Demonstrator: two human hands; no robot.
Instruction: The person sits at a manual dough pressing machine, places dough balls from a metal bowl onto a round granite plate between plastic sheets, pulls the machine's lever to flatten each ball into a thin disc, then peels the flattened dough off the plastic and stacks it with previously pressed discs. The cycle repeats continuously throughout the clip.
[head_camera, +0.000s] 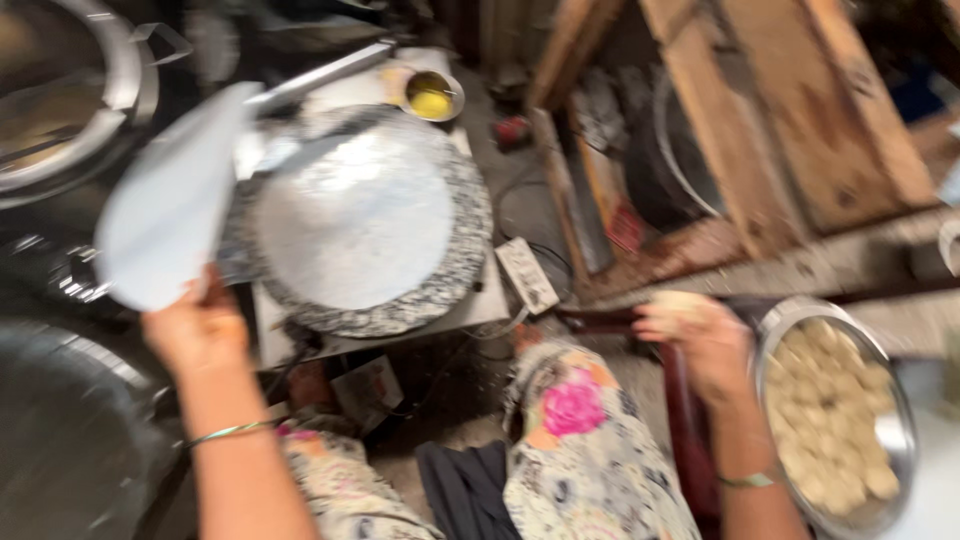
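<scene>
1. The left hand (197, 325) is gripping the lower edge of a thin, pale round flatbread sheet (175, 200), with fingers closed on it, and is holding it up so that it is hanging in the air left of the round griddle (360, 215).
2. The flatbread sheet is tilting upward, its top edge reaching toward a long metal handle (320, 75) that is lying across the far rim of the griddle.
3. The griddle is sitting on a small stand in the middle of the view, its flat surface looking pale and floury, with a speckled rim around it.
4. The right hand (700, 335) is curling around a small ball of dough (675, 305), holding it just left of a metal bowl (885, 430).
5. The metal bowl is standing at the right, beside the right wrist, and is holding many more dough balls (825, 415) packed close together.
6. A small metal cup (432, 95) with yellow liquid in it is resting just beyond the griddle's far edge.
7. A large metal pot (70, 90) is standing at the upper left, and wooden planks (760, 110) are leaning at the upper right.
8. The person's knees, in floral cloth (575, 440), are showing at the bottom, between the two arms; a thin bangle is circling each wrist.
9. The picture is blurring with motion, so finer details are hard to tell.
</scene>
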